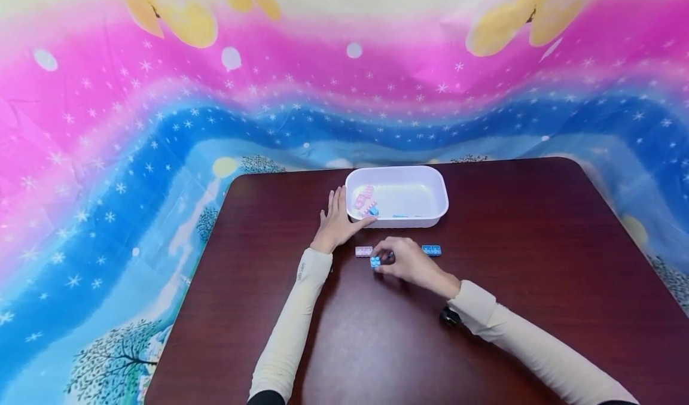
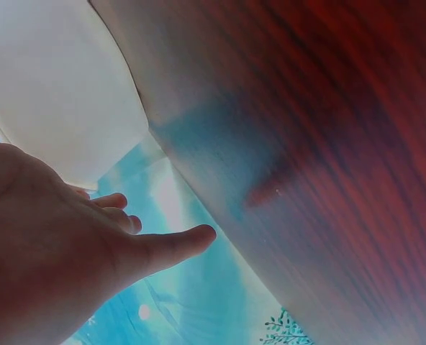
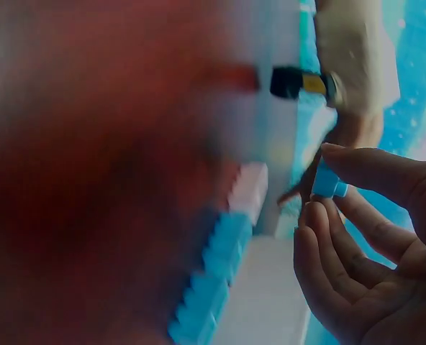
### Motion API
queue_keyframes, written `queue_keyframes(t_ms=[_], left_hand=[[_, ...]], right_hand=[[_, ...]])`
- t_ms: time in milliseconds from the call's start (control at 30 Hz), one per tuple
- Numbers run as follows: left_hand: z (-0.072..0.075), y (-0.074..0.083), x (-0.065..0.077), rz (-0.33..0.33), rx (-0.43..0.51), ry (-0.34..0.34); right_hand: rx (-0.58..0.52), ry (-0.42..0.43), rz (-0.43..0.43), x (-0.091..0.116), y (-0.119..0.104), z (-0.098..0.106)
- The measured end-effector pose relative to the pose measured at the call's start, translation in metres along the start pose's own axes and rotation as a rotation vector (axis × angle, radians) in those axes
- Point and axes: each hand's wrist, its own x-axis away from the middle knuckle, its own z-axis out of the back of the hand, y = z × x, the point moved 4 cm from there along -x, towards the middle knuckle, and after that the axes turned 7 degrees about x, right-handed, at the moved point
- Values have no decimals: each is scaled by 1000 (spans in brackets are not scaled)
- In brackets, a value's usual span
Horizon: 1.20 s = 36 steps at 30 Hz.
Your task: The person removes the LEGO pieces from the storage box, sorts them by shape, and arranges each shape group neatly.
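My right hand pinches a small blue toy brick between thumb and fingertips, held above the table in front of the bin. The same brick shows at the fingertips in the right wrist view. Near it a row of bricks lies on the table: a pink brick at the left end, a blue brick at the right, and another blue brick between them, mostly hidden by the hand in the head view. My left hand, fingers extended, rests along the left side of the white plastic bin, thumb at its front.
Inside the bin, several pink bricks and a blue brick lie at the left end. The dark wood table reaches back to a colourful printed cloth. A black wrist camera sits at the right cuff.
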Motion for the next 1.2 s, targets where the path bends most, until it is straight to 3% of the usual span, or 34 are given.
queue_keyframes(t_ms=[267,600,1200], left_hand=[[0,1,1,7,3,-2],[0,1,2,15,17,-9],[2,4,3,-8,37,14]], right_hand=[[-2,-39,-29,11,-14,-28],[34,-39,11,22,-28,-55],[39,33,-66,13,-20,-63]])
